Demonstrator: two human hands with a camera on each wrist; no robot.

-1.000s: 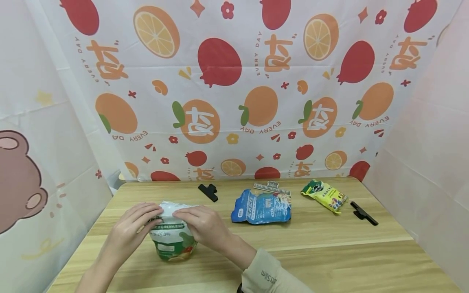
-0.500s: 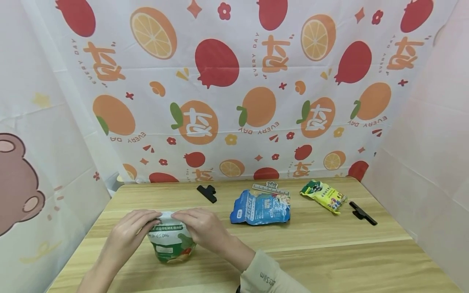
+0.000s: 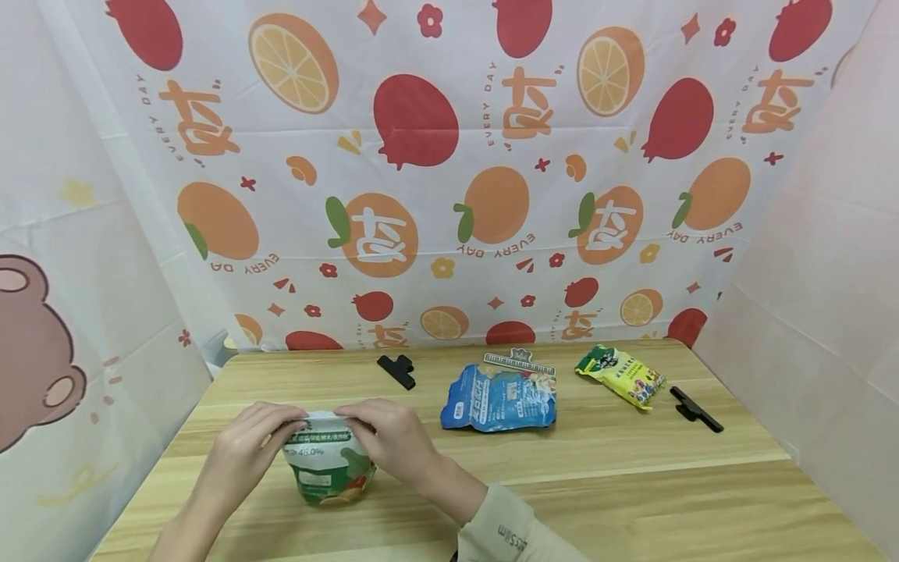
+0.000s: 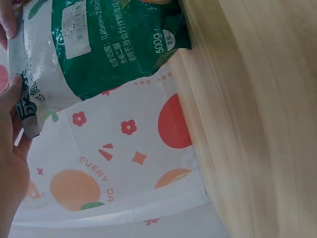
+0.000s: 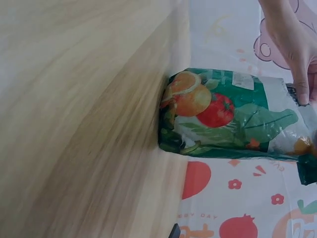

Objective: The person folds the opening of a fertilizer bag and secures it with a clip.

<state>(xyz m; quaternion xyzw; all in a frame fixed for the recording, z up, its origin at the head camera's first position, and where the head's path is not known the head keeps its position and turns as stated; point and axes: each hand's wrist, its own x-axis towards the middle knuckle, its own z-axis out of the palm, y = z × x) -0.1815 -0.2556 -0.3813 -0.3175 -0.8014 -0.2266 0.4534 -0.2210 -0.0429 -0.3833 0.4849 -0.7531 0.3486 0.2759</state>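
Note:
A green-and-white fertilizer bag (image 3: pixel 325 468) stands upright on the table, its top folded over. My left hand (image 3: pixel 247 446) pinches the top fold at the left corner, thumb toward me and fingers over the far side. At the opposite corner my right hand (image 3: pixel 395 439) grips the same fold. In the left wrist view the bag (image 4: pixel 99 54) shows its label and "500g", with the left hand (image 4: pixel 11 153) on its top edge. Fruit and vegetable pictures cover the bag (image 5: pixel 223 114) in the right wrist view, where the right hand is mostly out of frame.
Behind the bag lies a black sealing clip (image 3: pixel 397 371). Farther right are a blue pouch (image 3: pixel 497 401), a white ruler-patterned clip (image 3: pixel 518 360) at its top, a yellow-and-green packet (image 3: pixel 623 376) and another black clip (image 3: pixel 695 409). Printed cloth surrounds the wooden table (image 3: pixel 597 507).
The bag's top has come down lower and is folded over, with both hands moving down along with it. In the last half second the hands barely shift.

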